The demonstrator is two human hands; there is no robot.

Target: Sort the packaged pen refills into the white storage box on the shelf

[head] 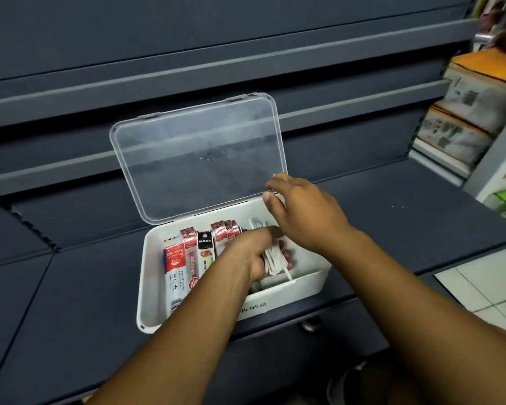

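Note:
The white storage box (151, 287) stands on the dark blue shelf with its clear lid (199, 153) tilted up and back. Several packaged pen refills (176, 267) in red, white and black wrappers lie side by side in its left part. My left hand (254, 252) reaches into the box and grips a bundle of white-wrapped refills (273, 258) over the right part. My right hand (301, 211) hovers above the box's far right corner with its fingers loosely spread, close to the lid's lower right edge; I cannot tell if it touches the lid.
The shelf surface (392, 217) stretches left and right of the box, with empty blue shelves (187, 62) stepping up behind. Stacked cardboard cartons (473, 112) stand at the right. Pale floor tiles (485, 285) show at the lower right beyond the shelf edge.

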